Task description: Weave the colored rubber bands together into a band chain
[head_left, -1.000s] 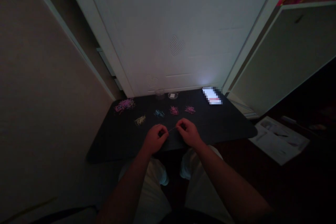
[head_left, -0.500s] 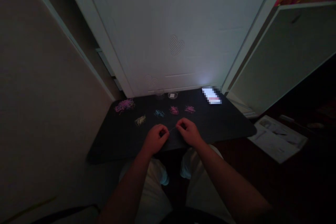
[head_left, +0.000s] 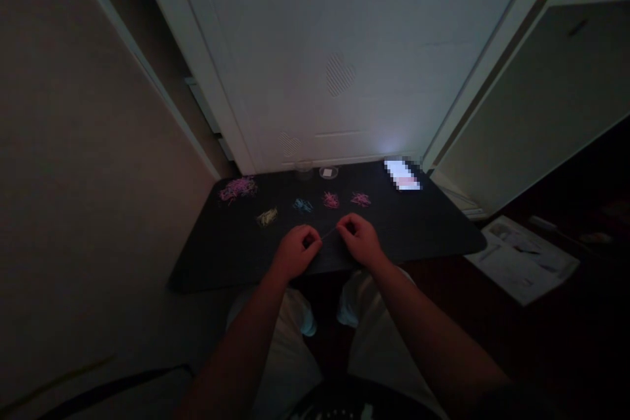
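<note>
Left hand (head_left: 298, 252) and right hand (head_left: 361, 241) pinch closed on a thin strand (head_left: 329, 233); a pink pile (head_left: 331, 200) lies at its twelve o'clock.

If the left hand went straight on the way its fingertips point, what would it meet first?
Probably the right hand, since the left hand points toward it along the thin strand between them, though depth is unclear in this dim view.

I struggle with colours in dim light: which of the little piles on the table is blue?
The middle one of the five: the blue pile, between the yellowish pile and the nearest pink pile. Only it looks blue throughout.
</note>
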A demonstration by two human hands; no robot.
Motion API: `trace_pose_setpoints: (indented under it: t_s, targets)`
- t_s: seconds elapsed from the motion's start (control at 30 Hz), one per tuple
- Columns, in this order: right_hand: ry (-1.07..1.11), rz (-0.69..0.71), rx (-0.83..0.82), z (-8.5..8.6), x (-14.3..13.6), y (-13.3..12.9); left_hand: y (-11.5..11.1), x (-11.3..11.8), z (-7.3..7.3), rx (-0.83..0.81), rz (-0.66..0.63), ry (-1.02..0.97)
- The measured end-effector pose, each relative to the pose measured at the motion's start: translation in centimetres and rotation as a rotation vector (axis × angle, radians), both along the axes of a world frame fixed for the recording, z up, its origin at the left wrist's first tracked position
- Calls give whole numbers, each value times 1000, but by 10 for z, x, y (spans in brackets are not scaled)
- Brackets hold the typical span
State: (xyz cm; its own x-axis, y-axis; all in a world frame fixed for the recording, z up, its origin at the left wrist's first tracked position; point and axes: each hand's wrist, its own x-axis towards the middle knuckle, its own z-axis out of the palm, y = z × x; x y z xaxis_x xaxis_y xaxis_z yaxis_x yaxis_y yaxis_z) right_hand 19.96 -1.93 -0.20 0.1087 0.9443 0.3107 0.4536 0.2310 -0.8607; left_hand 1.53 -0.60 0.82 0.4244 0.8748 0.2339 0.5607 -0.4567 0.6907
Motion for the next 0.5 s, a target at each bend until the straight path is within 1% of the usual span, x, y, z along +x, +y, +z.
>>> trace_pose_setpoints:
  t_s: [0.07, 0.13, 0.2, 0.33, 0.37, 0.5]
  targets:
    - [-73, 71, 26, 0, -2, 0, 0, 0, 0, -2, 9, 4]
    - [-108, 91, 48, -1, -3, 0, 0, 0, 0, -4, 13, 8]
    - [-83, 23, 46, -3, -2, 1, 0, 0, -1, 2, 19, 8]
    - [-12, -214, 29, -7, 5, 5, 1, -1, -4, 11, 45, -2]
    - [-30, -249, 32, -7, 9, 7, 1, -1, -4, 9, 47, -5]
    - [-226, -284, 50, -3, 35, 21, 1, 0, -4, 14, 58, -11]
